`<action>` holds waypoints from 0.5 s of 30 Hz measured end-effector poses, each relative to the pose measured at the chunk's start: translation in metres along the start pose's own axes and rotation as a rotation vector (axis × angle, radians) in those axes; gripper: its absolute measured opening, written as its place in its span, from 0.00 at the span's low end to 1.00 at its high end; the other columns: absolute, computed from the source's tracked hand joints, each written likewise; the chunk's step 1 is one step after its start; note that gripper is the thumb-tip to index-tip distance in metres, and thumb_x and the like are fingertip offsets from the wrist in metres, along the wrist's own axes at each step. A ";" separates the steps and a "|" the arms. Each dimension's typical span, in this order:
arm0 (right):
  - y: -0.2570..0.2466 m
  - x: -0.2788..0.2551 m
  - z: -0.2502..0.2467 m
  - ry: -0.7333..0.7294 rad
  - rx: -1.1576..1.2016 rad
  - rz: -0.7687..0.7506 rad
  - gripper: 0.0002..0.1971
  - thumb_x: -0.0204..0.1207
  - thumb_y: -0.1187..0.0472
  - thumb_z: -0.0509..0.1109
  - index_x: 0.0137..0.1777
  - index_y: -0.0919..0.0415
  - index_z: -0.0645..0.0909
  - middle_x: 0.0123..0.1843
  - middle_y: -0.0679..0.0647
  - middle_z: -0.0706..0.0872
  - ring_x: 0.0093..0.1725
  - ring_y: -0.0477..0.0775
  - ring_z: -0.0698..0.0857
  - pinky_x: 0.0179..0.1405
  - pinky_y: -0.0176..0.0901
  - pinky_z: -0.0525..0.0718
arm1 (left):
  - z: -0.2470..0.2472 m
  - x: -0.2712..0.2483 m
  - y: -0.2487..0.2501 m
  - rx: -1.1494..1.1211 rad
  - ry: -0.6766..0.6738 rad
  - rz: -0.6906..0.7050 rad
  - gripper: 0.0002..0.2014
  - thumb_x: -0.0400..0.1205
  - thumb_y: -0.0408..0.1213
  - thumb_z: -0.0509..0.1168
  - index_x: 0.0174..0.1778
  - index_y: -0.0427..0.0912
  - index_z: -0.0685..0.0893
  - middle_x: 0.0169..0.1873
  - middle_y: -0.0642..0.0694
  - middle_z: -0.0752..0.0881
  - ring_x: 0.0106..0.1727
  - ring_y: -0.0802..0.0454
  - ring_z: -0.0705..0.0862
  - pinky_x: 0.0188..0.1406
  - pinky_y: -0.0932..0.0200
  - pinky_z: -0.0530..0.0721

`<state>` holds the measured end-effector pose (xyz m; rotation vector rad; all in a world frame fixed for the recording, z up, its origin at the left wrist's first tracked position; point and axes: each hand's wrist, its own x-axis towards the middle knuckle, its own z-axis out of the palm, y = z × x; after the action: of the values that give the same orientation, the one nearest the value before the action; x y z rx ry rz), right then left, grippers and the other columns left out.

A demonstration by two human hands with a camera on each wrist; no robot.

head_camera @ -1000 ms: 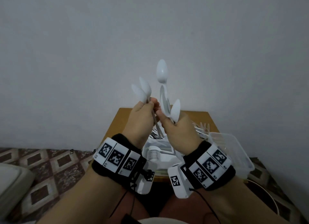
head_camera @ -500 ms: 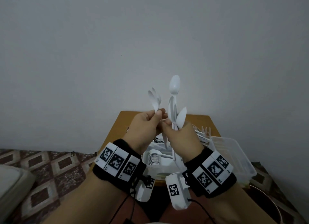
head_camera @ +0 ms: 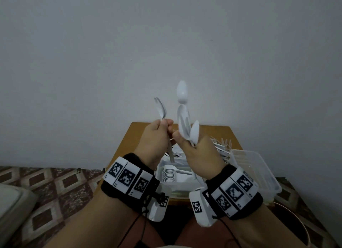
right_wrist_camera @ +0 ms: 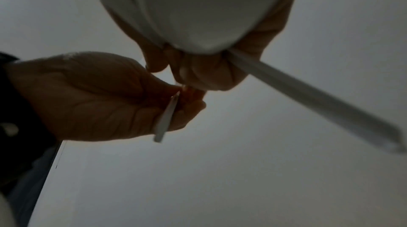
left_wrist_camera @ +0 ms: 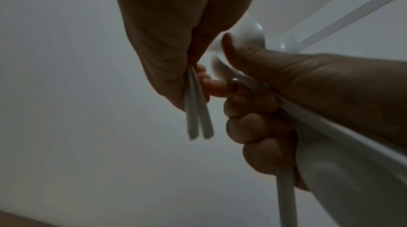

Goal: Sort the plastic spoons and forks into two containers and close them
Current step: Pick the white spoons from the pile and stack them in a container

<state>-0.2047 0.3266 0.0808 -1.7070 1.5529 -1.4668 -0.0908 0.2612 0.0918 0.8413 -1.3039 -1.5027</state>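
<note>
Both hands are raised above the wooden table [head_camera: 137,135], nearly touching. My left hand [head_camera: 163,124] pinches two white plastic spoons [head_camera: 161,110], their bowls up and nested; in the left wrist view their handles [left_wrist_camera: 198,119] hang below the hand [left_wrist_camera: 191,67]. My right hand [head_camera: 185,139] grips a bunch of several white spoons [head_camera: 182,92], bowls fanned upward. In the right wrist view one spoon bowl [right_wrist_camera: 209,4] fills the top and a handle [right_wrist_camera: 308,98] sticks out to the right. Below the hands, a clear container [head_camera: 161,164] holds a row of stacked spoons [head_camera: 168,174].
An open clear plastic container [head_camera: 262,172] stands at the table's right front corner. White forks [head_camera: 224,142] lie on the table behind it. The grey wall is close behind the table. A patterned tiled floor [head_camera: 55,185] shows at the left.
The two spoons in my left hand were splayed apart and now lie nested together, edge-on. Both hands have stayed raised and close together, a little lower in the view.
</note>
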 end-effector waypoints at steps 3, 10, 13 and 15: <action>0.003 0.000 0.001 0.116 0.157 0.034 0.13 0.83 0.53 0.65 0.39 0.55 0.71 0.23 0.40 0.69 0.21 0.40 0.68 0.22 0.36 0.67 | 0.001 0.000 0.004 -0.070 0.012 -0.023 0.14 0.90 0.37 0.51 0.44 0.41 0.79 0.22 0.53 0.71 0.22 0.59 0.71 0.25 0.63 0.76; 0.001 0.000 0.001 0.053 0.238 0.094 0.16 0.83 0.54 0.66 0.40 0.67 0.78 0.25 0.52 0.70 0.28 0.51 0.69 0.26 0.42 0.68 | 0.003 -0.002 0.002 0.111 -0.114 0.092 0.17 0.83 0.52 0.65 0.41 0.40 0.83 0.21 0.57 0.74 0.22 0.60 0.70 0.21 0.66 0.72; 0.002 -0.003 0.001 -0.008 0.234 0.075 0.17 0.82 0.52 0.67 0.46 0.69 0.81 0.26 0.50 0.70 0.28 0.49 0.69 0.26 0.39 0.68 | 0.003 0.001 0.000 0.129 -0.070 0.107 0.18 0.84 0.48 0.65 0.43 0.33 0.84 0.21 0.55 0.78 0.20 0.61 0.73 0.19 0.68 0.71; 0.001 -0.005 0.001 -0.030 0.234 0.070 0.20 0.81 0.49 0.66 0.45 0.70 0.80 0.26 0.52 0.69 0.28 0.49 0.68 0.26 0.39 0.68 | 0.002 0.001 -0.002 0.132 -0.066 0.127 0.16 0.86 0.44 0.63 0.41 0.36 0.84 0.22 0.55 0.82 0.21 0.63 0.77 0.19 0.70 0.73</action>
<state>-0.2037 0.3300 0.0773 -1.5183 1.3517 -1.5143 -0.0934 0.2610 0.0908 0.7825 -1.4903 -1.3657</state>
